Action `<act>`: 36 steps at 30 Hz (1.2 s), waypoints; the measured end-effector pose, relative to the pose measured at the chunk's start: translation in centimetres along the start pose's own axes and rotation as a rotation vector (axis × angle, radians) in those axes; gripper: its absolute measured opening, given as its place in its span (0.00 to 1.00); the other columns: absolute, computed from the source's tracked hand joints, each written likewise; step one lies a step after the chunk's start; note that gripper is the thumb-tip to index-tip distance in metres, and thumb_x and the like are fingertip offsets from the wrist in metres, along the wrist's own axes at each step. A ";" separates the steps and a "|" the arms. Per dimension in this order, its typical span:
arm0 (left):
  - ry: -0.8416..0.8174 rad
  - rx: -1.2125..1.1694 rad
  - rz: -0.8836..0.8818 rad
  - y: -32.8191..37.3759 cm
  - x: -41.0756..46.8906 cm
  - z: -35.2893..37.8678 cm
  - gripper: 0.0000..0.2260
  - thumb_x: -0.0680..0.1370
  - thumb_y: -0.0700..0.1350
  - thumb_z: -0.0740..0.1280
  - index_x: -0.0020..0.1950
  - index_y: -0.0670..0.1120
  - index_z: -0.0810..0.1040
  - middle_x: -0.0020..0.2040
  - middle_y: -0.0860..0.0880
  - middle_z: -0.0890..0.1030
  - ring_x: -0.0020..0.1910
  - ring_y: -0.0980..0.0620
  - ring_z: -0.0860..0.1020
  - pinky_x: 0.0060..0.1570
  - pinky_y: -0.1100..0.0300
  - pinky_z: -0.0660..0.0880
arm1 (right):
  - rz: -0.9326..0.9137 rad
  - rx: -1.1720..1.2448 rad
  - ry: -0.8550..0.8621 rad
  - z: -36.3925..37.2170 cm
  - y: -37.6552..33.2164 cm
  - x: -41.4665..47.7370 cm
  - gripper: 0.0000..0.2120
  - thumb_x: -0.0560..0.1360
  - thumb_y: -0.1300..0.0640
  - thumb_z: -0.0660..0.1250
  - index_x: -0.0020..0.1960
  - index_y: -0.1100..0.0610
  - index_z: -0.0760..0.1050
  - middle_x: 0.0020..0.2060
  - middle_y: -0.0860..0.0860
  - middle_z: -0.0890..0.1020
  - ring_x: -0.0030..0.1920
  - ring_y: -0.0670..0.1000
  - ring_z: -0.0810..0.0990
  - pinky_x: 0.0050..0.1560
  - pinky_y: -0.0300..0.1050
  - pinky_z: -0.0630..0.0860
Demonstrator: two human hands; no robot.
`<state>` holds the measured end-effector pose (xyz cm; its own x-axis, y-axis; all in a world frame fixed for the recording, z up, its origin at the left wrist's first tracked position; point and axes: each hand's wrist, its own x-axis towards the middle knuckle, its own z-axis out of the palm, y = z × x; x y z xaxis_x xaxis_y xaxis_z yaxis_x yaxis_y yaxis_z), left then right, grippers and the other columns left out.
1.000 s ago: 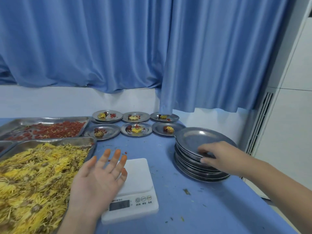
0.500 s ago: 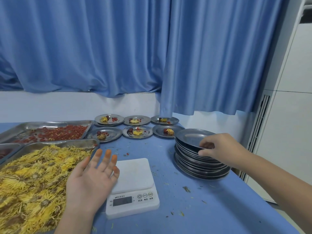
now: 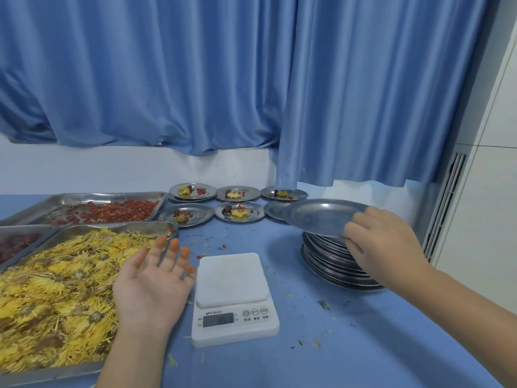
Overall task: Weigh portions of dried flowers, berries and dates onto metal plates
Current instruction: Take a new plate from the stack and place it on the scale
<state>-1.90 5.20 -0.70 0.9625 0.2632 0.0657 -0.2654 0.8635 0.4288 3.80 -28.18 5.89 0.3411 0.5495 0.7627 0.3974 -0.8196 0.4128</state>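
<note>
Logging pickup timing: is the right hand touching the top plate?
Touching. The head view shows the right hand pinching the near rim of the top plate, fingers curled round its edge, holding it over the stack.

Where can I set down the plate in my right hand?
The scale has a bare white platform. Blue table between scale and plate stack is free, as is the wide stretch in front of the stack, bar scattered scraps. Crowded: the flower tray and berry tray fill the left, filled plates line the far edge.
</note>
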 end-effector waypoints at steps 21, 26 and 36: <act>0.319 0.091 0.358 0.2 0.1 0.3 0.12 0.78 0.50 0.57 0.51 0.47 0.78 0.41 0.50 0.77 0.37 0.51 0.73 0.38 0.58 0.67 | -0.121 0.337 0.091 5.1 -14.0 -0.1 0.13 0.54 0.72 0.71 0.29 0.56 0.74 0.26 0.50 0.71 0.26 0.53 0.69 0.25 0.43 0.66; 0.312 0.097 0.355 0.2 0.2 0.3 0.12 0.78 0.50 0.58 0.50 0.47 0.78 0.40 0.50 0.77 0.36 0.51 0.73 0.37 0.58 0.66 | -0.142 0.380 0.015 4.8 -14.4 -0.7 0.13 0.57 0.71 0.71 0.35 0.56 0.79 0.30 0.50 0.77 0.28 0.54 0.73 0.27 0.44 0.70; 0.311 0.084 0.337 0.3 0.0 0.1 0.12 0.78 0.49 0.58 0.51 0.46 0.78 0.40 0.49 0.77 0.35 0.51 0.72 0.35 0.59 0.67 | -0.075 0.634 -0.087 3.0 -12.2 -3.3 0.10 0.76 0.52 0.64 0.40 0.54 0.80 0.34 0.46 0.76 0.33 0.49 0.75 0.34 0.39 0.71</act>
<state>-1.96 5.43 -0.48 0.7571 0.6510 -0.0540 -0.5429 0.6730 0.5024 0.41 -19.45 -3.18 0.3500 0.6342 0.6894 0.8399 -0.5383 0.0687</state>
